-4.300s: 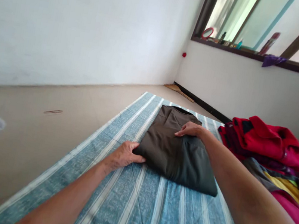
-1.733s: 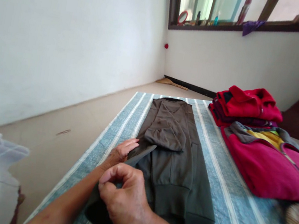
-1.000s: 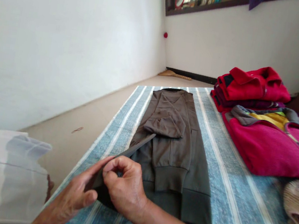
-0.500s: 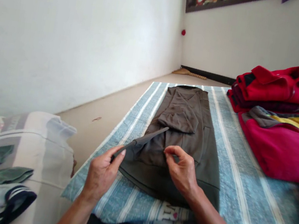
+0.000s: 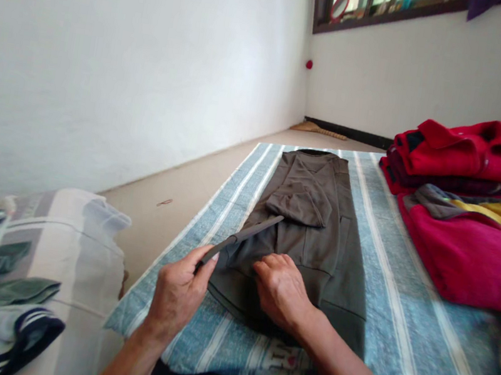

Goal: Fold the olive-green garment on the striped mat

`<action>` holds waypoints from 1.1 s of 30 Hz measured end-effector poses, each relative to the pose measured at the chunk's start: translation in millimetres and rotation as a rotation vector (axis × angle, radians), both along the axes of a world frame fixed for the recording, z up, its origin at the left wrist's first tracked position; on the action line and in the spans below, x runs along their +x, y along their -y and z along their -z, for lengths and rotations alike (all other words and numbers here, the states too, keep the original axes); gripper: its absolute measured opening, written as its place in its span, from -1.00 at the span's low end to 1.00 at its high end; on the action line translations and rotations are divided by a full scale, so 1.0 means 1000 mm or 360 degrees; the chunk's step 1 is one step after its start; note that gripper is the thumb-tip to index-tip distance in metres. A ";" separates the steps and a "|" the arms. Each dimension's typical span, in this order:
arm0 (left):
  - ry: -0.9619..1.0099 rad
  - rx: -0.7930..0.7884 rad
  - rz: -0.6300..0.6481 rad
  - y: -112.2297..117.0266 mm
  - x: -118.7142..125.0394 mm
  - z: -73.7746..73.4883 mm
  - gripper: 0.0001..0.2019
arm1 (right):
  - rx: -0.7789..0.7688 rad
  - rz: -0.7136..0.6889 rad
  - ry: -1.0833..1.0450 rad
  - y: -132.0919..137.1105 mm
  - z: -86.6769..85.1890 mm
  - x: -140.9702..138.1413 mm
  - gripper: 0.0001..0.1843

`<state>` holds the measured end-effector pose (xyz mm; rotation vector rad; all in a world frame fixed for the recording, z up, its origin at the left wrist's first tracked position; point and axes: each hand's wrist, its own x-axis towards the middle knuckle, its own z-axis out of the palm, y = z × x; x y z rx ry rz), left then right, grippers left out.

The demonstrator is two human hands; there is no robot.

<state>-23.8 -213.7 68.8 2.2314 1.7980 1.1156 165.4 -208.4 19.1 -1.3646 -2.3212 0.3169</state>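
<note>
A dark olive-brown sweatshirt [image 5: 306, 222] lies lengthwise on a blue-and-white striped cloth [image 5: 392, 311], its sleeves folded across the body. My left hand [image 5: 179, 293] pinches the garment's near left edge and lifts it, so a thin raised fold runs toward the middle. My right hand [image 5: 281, 291] lies knuckles-up on the lower part of the sweatshirt, fingers curled and pressing into the fabric beside that raised fold.
A stack of folded red garments [image 5: 460, 154] sits at the right, with a magenta fleece jacket [image 5: 468, 254] in front of it. A pile of pale and dark clothes [image 5: 12, 276] lies at my left. White walls, a bare floor [image 5: 195, 179] and a window sill [image 5: 388, 9] lie beyond.
The folded sweatshirt has been opened out to full length. Over the last second my hands moved apart along its near edge; my right hand came down onto the fabric while the left keeps the edge lifted.
</note>
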 end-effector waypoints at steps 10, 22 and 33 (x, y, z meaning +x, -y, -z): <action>-0.0019 0.0089 -0.0089 0.000 0.009 -0.014 -0.69 | -0.0027 -0.0130 0.0262 -0.058 0.009 -0.024 -0.66; 0.0040 0.0155 -0.0115 -0.001 0.011 -0.015 -0.73 | -0.0090 0.0066 0.0331 -0.095 0.015 -0.027 -0.63; 0.0051 0.0186 -0.0072 -0.004 0.015 -0.014 -0.73 | -0.0080 0.0003 0.0401 -0.103 0.021 -0.026 -0.62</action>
